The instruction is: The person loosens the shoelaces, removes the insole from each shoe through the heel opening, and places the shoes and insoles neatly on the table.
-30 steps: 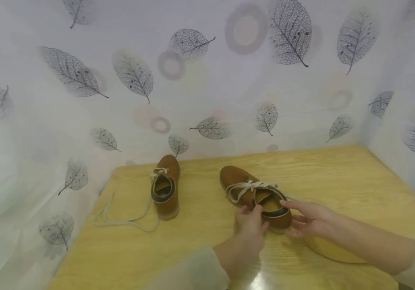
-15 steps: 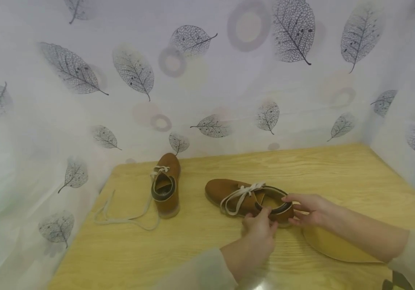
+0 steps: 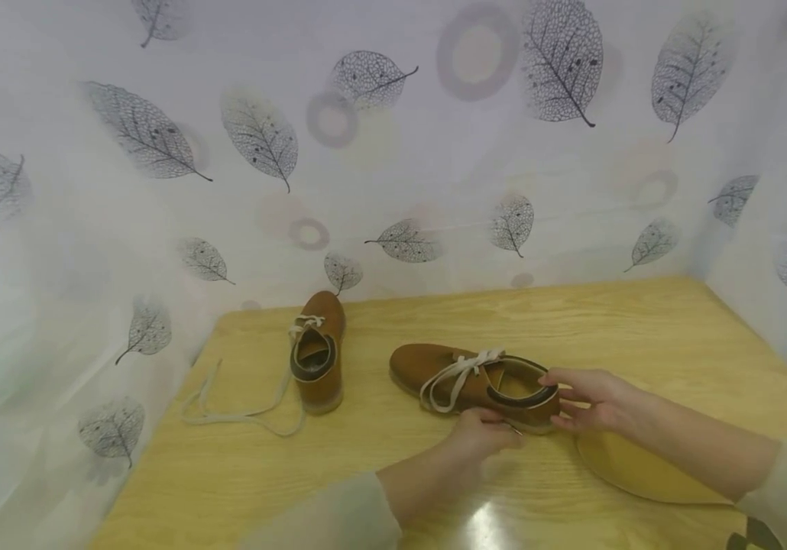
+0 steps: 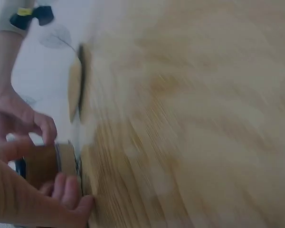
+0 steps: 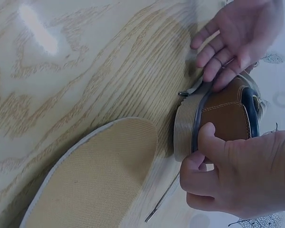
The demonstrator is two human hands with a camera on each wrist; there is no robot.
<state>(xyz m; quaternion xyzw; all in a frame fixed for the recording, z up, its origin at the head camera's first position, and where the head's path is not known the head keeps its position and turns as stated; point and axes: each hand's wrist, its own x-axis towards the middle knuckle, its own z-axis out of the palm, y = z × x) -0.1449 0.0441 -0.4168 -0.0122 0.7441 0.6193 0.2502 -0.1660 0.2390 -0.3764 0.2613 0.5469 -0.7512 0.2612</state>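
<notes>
A brown lace-up shoe (image 3: 435, 367) with pale laces lies on the table, toe pointing left. My right hand (image 3: 596, 401) holds its heel, one finger over the dark collar and others against the back. Along the shoe's near side my left hand (image 3: 479, 439) rests low by the sole. In the right wrist view the left hand's fingers (image 5: 218, 59) are fairly straight and touch the shoe's side. A lace tip (image 5: 183, 93) sticks out by the sole (image 5: 185, 128) there. Farther left stands a second brown shoe (image 3: 318, 355), its long lace (image 3: 242, 418) loose on the wood.
A flat tan woven piece (image 5: 95, 175) with a rounded end and pale edge lies on the table under the right forearm. The wooden table (image 3: 242, 481) meets a leaf-patterned sheet (image 3: 393, 168) at the back and sides.
The right-hand shoe has turned so that its toe points left instead of away to the left. My left hand has slid from the collar down to the near side; the right hand stays at the heel.
</notes>
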